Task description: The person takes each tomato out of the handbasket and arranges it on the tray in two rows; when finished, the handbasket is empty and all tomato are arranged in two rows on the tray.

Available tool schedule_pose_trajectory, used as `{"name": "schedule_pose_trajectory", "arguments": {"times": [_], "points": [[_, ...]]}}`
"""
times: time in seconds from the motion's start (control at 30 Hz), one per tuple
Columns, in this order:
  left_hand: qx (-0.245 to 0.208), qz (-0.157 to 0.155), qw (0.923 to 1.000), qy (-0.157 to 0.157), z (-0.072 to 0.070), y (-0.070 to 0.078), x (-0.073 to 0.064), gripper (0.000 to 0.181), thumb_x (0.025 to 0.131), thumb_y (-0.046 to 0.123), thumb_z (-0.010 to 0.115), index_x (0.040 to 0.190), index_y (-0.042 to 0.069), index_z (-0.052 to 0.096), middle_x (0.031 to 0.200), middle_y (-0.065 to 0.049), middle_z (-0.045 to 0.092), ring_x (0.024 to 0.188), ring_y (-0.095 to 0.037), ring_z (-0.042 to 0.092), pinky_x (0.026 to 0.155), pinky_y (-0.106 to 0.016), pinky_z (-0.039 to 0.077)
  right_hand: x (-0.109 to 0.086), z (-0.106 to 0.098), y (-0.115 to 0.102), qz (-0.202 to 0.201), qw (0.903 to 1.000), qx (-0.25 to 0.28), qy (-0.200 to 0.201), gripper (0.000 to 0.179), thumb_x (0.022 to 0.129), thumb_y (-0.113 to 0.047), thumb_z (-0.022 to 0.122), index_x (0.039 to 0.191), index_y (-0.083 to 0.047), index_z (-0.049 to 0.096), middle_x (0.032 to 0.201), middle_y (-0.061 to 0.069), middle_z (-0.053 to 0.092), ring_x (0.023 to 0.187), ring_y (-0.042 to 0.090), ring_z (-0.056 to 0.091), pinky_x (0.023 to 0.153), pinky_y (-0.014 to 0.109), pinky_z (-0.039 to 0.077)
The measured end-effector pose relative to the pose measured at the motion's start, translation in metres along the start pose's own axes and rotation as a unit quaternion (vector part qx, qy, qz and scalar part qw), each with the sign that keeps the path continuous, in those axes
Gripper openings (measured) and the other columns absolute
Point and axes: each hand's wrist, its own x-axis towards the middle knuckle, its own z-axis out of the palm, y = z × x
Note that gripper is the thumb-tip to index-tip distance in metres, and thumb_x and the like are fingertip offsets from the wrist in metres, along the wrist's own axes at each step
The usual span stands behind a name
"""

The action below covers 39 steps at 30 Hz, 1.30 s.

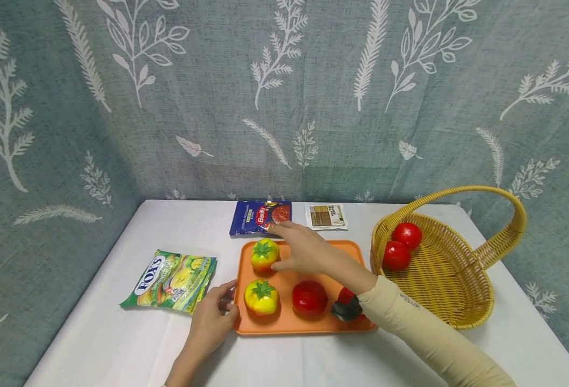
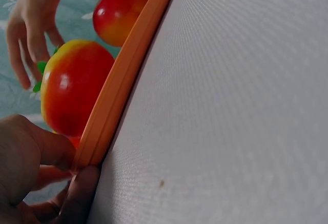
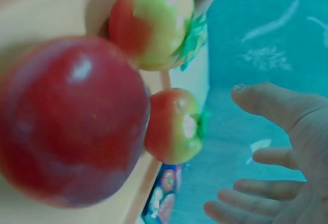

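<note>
My left hand (image 1: pixel 213 313) grips the left edge of an orange tray (image 1: pixel 308 329), its thumb and fingers around the rim in the left wrist view. On the tray's left side sit two yellow-and-red fruits with green leafy tops, a front fruit (image 1: pixel 261 298) and a back fruit (image 1: pixel 265 253). A round red fruit (image 1: pixel 310 298) lies near the middle. My right hand (image 1: pixel 303 248) hovers over the tray beside the back fruit, fingers extended and holding nothing. Another red item (image 1: pixel 345 295) at the front right is partly hidden by a dark object near the right sleeve.
At the right stands a wicker basket (image 1: pixel 439 290) with a tall handle and two red fruits (image 1: pixel 402 246). Behind the tray lie a blue Barilla pouch (image 1: pixel 252 217) and a small white-and-brown packet (image 1: pixel 326 216). A green Fox's bag (image 1: pixel 173 282) lies left of the tray.
</note>
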Motion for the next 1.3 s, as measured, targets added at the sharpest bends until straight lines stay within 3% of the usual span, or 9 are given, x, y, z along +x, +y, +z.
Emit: {"name": "schedule_pose_trajectory", "arguments": {"times": [0.53, 1.03, 1.3], "points": [[0.009, -0.003, 0.9999, -0.002, 0.0, 0.0, -0.001, 0.056, 0.08, 0.0, 0.066, 0.135, 0.006, 0.062, 0.103, -0.004, 0.062, 0.08, -0.014, 0.057, 0.072, -0.027, 0.05, -0.082, -0.024, -0.007, -0.027, 0.9951, 0.053, 0.079, 0.063, 0.085, -0.036, 0.077, 0.141, -0.016, 0.057, 0.138, 0.002, 0.057, 0.127, 0.022, 0.054, 0.099, 0.045, 0.048], [0.007, 0.0, 1.0, 0.004, -0.001, 0.004, -0.002, 0.056, 0.08, 0.0, 0.066, 0.135, 0.007, 0.062, 0.103, -0.004, 0.063, 0.083, -0.016, 0.058, 0.074, -0.029, 0.051, -0.118, -0.031, -0.002, -0.052, 0.9869, 0.011, 0.152, 0.062, 0.079, -0.031, 0.084, 0.134, -0.01, 0.063, 0.133, 0.005, 0.061, 0.113, 0.021, 0.063, 0.087, 0.04, 0.055], [0.003, 0.0, 1.0, 0.003, 0.0, 0.002, -0.002, 0.055, 0.081, 0.0, 0.067, 0.135, 0.007, 0.062, 0.104, -0.004, 0.063, 0.082, -0.015, 0.058, 0.073, -0.027, 0.051, -0.133, -0.032, 0.0, -0.029, 0.9878, 0.003, 0.153, 0.064, 0.077, -0.033, 0.086, 0.134, -0.014, 0.063, 0.134, 0.004, 0.06, 0.112, 0.02, 0.063, 0.084, 0.036, 0.056]]}}
